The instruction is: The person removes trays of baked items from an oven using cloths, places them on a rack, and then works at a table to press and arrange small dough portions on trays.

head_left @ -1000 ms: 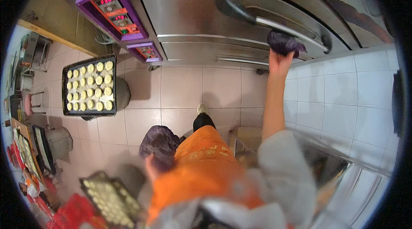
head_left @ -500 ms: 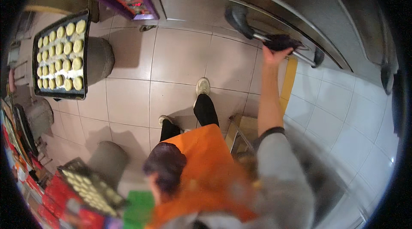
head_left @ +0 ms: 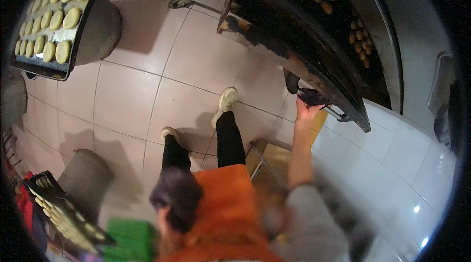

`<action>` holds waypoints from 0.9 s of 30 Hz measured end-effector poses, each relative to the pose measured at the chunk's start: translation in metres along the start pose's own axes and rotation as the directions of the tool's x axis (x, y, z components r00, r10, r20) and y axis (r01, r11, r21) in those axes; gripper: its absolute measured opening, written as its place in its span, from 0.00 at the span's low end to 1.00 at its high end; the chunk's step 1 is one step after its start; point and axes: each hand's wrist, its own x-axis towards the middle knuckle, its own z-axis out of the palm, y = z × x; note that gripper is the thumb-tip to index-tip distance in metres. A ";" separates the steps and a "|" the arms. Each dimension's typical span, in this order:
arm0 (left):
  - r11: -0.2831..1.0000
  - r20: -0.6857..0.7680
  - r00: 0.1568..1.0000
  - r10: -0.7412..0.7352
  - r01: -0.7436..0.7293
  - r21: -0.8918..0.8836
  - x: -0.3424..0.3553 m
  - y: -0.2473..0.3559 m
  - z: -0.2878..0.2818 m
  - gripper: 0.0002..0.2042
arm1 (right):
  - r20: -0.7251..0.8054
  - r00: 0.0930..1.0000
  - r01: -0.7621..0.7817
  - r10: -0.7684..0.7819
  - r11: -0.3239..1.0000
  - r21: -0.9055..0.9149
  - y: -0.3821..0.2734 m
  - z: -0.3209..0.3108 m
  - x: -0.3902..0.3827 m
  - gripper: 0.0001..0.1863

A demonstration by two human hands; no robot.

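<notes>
Though limp, purple cloth (head_left: 313, 97) between right-hand grip (head_left: 306, 110) and tubular metal handle (head_left: 334, 113).

A bakery kitchen: the large steel deck oven (head_left: 414, 31) has its door (head_left: 294, 24) lowered, with browned pastries (head_left: 326, 7) inside; a black baking tray (head_left: 43, 69) carries pale dough rounds (head_left: 72, 18) above pinkish floor tiles (head_left: 130, 85).

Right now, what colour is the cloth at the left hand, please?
The cloth is dark purple, seen best in the head view.
</notes>
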 end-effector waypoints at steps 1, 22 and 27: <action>1.000 -0.004 1.000 -0.002 0.002 -0.006 0.001 0.001 -0.003 0.19 | -0.076 0.997 -0.004 0.002 1.000 -0.015 -0.002 0.006 0.000 0.33; 0.983 0.045 0.983 0.180 -0.179 -0.024 -0.072 0.013 0.071 0.18 | 0.335 0.919 0.380 -0.206 0.687 -0.619 -0.111 0.129 0.062 0.26; 0.819 0.112 0.883 0.455 -0.465 0.336 -0.101 0.052 0.102 0.18 | 0.227 0.864 -0.356 0.449 0.864 -0.356 -0.069 0.166 -0.117 0.21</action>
